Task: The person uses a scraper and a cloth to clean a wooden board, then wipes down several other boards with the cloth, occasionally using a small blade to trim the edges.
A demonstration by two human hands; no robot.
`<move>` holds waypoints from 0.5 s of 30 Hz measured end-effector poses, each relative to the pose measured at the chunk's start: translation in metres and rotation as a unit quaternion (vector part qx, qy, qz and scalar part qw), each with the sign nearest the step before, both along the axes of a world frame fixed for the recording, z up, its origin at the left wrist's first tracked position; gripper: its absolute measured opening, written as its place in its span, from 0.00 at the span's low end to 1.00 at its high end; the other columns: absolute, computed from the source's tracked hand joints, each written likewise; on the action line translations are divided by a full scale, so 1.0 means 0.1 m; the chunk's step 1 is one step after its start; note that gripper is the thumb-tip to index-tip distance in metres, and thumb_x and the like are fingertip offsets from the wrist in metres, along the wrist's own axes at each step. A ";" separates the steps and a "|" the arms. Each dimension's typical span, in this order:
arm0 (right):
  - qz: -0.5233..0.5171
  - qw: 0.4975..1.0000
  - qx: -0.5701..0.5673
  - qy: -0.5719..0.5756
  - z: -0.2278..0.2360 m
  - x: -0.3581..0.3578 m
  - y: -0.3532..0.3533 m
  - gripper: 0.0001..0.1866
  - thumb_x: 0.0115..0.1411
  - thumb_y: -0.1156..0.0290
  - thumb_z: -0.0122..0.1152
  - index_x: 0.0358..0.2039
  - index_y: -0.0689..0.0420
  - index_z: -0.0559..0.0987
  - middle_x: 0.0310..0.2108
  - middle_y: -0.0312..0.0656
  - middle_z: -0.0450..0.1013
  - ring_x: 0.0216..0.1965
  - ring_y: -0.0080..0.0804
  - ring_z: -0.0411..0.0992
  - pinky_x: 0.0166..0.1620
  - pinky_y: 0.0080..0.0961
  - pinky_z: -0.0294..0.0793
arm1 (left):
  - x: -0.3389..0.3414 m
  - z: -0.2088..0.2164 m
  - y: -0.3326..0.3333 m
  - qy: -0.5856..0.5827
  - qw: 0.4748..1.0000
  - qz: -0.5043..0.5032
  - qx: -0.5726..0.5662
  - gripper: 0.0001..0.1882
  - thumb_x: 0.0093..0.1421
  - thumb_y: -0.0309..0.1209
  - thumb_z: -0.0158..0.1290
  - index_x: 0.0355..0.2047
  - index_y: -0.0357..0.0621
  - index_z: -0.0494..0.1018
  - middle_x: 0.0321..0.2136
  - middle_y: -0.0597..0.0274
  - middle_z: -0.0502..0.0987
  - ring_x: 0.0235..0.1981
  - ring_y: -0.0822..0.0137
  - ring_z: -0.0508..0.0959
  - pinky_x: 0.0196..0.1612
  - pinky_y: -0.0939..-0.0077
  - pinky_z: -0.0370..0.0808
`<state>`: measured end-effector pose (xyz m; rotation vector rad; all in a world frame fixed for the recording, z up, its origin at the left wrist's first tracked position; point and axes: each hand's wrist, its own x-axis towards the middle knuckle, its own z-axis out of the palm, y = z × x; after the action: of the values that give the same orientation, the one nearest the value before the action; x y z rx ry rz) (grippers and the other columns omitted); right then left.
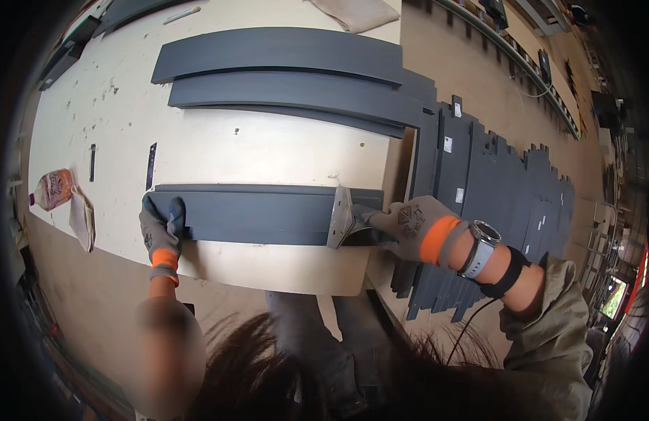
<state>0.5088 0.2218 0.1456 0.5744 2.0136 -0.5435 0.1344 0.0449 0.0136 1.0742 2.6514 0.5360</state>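
A long dark grey board point(261, 217) lies flat across the near part of the white worktable point(289, 270). At its left end my gloved left hand point(161, 228) grips the board, thumb on the upper face. My gloved right hand point(415, 224) is closed on a broad metal putty knife point(342, 217). Its wide blade stands crosswise on the board near the right end. How the fingers wrap the handle is partly hidden.
More dark grey boards point(282, 52) lie at the table's far side. Rows of similar boards point(500, 189) with small white labels sit beyond the right edge. A bottle point(54, 189) and a cloth point(81, 219) are at the left; another cloth point(359, 12) lies at the back.
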 end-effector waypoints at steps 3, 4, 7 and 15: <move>-0.005 0.999 0.000 -0.035 0.08 -0.13 0.01 0.24 0.61 0.57 0.50 0.58 0.46 0.66 0.35 0.44 0.74 0.34 0.38 0.77 0.36 0.30 0.76 | -0.06 -0.07 -0.07 0.007 1.000 -0.002 -0.005 0.35 0.57 0.43 0.56 0.58 0.38 0.59 0.49 0.45 0.67 0.52 0.47 0.68 0.56 0.62 0.65; -0.008 0.999 0.005 -0.033 0.09 -0.16 0.00 0.23 0.61 0.59 0.50 0.57 0.49 0.66 0.35 0.44 0.76 0.35 0.39 0.78 0.35 0.31 0.78 | -0.04 -0.06 -0.05 0.002 1.000 -0.006 -0.003 0.36 0.56 0.46 0.56 0.58 0.36 0.60 0.51 0.44 0.67 0.53 0.49 0.68 0.57 0.64 0.64; -0.002 1.000 0.023 -0.004 0.07 -0.28 -0.02 0.25 0.62 0.53 0.49 0.58 0.46 0.67 0.32 0.44 0.73 0.33 0.37 0.76 0.35 0.30 0.74 | -0.05 -0.16 -0.08 0.003 1.000 -0.012 0.016 0.37 0.55 0.48 0.57 0.57 0.35 0.60 0.50 0.44 0.67 0.52 0.49 0.68 0.56 0.63 0.64; -0.038 0.997 0.033 0.056 0.03 -0.19 -0.07 0.26 0.61 0.58 0.50 0.60 0.44 0.64 0.28 0.44 0.75 0.32 0.42 0.77 0.33 0.34 0.76 | 0.05 -0.06 -0.02 0.021 1.000 -0.018 0.000 0.40 0.54 0.52 0.57 0.58 0.38 0.59 0.46 0.45 0.69 0.49 0.47 0.69 0.53 0.61 0.66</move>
<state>0.4902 0.2147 0.1483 0.6748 2.1290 -0.5676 0.1396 0.0428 0.0077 1.1423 2.6624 0.5118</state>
